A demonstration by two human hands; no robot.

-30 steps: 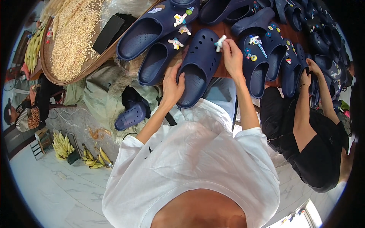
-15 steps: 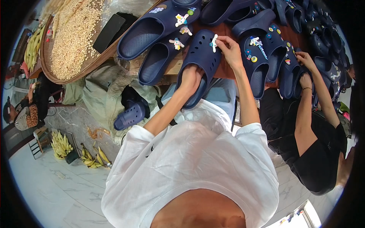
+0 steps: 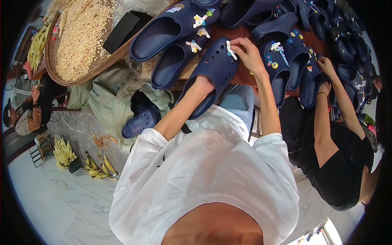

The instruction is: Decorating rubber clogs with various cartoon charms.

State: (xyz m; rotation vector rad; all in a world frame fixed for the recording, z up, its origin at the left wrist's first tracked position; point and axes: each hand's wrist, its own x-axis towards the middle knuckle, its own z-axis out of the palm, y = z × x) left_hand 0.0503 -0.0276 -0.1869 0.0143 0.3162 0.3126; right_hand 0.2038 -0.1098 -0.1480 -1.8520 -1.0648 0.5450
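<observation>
A navy-blue foam clog with round holes in its upper (image 3: 216, 69) is held at the near edge of a reddish-brown wooden surface (image 3: 245, 75), its toe pointing away from the person and its heel hanging off the edge toward the white shirt. The left hand (image 3: 203, 83) is pushed into the clog's opening, so its fingers are hidden and their grip cannot be told; only the wrist and the back of the hand are seen. The right hand (image 3: 250, 55) is laid over the toe of the clog, its fingers closed in a pinch on a small white charm (image 3: 230, 51) that is pressed against the upper, seemingly at one of the holes.

Just to the left of the held clog, two more navy clogs decorated with small white figure charms (image 3: 179, 41) are lying side by side. To its right a row of further navy clogs with coloured round charms (image 3: 286, 61) is spread along the surface. There, another person's hand (image 3: 326, 67) is rested on one of them, the arm belonging to a figure in black clothing. At the upper left a wide, shallow woven tray of pale grain (image 3: 77, 41) is seen, with a flat black rectangular object (image 3: 122, 30) lying at its rim. Bunches of yellow bananas (image 3: 65, 153) are lying on the marble floor below.
</observation>
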